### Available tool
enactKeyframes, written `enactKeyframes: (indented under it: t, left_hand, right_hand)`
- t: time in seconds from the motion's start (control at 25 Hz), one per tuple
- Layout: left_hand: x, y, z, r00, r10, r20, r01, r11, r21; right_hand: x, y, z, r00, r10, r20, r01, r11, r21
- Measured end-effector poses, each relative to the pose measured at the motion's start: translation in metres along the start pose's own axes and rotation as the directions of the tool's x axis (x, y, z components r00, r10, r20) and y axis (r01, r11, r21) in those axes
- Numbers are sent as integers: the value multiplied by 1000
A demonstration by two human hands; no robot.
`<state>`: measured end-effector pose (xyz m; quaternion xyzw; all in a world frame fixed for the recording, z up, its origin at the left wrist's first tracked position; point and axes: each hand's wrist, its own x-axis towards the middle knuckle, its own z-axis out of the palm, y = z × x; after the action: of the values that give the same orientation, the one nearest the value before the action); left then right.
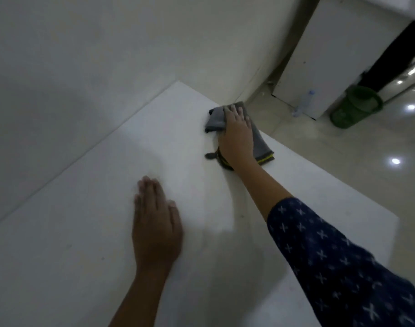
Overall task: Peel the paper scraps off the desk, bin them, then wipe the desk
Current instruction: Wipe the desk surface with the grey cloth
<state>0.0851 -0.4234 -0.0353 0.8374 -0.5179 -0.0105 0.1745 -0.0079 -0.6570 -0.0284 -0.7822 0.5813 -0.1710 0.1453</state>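
Nearest the camera, a dark blue sleeve point(331, 251) dotted with small pale crosses covers the right arm, which reaches from the lower right corner out across the white table point(84, 232). Beside it, the bare left forearm comes up from the bottom edge. The left hand point(154, 230) lies palm down on the middle of the table, its fingers point(150, 192) straight and close together, holding nothing.

Farther out, near the table's far corner, the right hand point(237, 138) rests flat on a folded grey cloth point(216, 119). Its fingers are stretched out and slightly spread over the fabric, pressing it to the surface rather than gripping it. A yellow-edged end of the cloth shows at the wrist, by the table's right edge.

Beyond the table, glossy pale floor point(343, 161) reflects ceiling lights. A green bin point(352, 107) stands on it, well apart from the table, next to a white cabinet point(331, 43). A clear plastic bottle point(304, 102) stands against the cabinet's front. A plain white wall point(107, 43) runs along the table's left side.
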Motion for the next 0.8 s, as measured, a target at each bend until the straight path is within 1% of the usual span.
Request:
enactKeyframes:
  t: [0.2,0.36,0.4,0.48,0.56,0.6,0.64,0.68,0.72,0.76,0.8]
  left_hand:
    - [-7,-1,0,1000,-5,-2,5,1000,2]
    - [-26,3,-3,999,-34,29,34,999,-5]
    - [-32,3,-4,998,-34,46,35,999,-12]
    - [-50,6,-7,997,-17,81,20,999,-34]
    - [-67,10,-8,994,5,108,4,997,-81]
    - [-74,12,-9,992,-12,125,29,991,-130]
    - [-81,17,-12,988,-63,139,90,976,-201]
    - [-86,23,-17,978,-137,156,176,944,-277]
    - [-91,30,-24,961,-214,177,265,898,-351]
    - [-96,39,-32,944,-267,192,326,842,-430]
    - [-102,48,-41,931,-301,209,366,771,-520]
  right_hand:
    - [-105,105,-73,994,98,-56,-95,994,47]
    - [-154,183,-127,990,110,-88,-98,985,139]
    - [-156,201,-134,987,140,-77,-130,984,125]
    - [-146,228,-147,967,249,-46,-247,968,43]
    - [-133,238,-157,958,287,3,-284,950,-128]
    - [-130,236,-160,967,255,22,-242,937,-251]
    - [-130,231,-164,984,175,28,-153,918,-366]
    - [-133,223,-167,998,58,23,-42,900,-435]
    - [-139,208,-170,998,-58,10,57,891,-451]
    - [-147,191,-171,989,-148,-1,133,896,-424]
    - [-157,170,-170,973,-228,-23,205,912,-356]
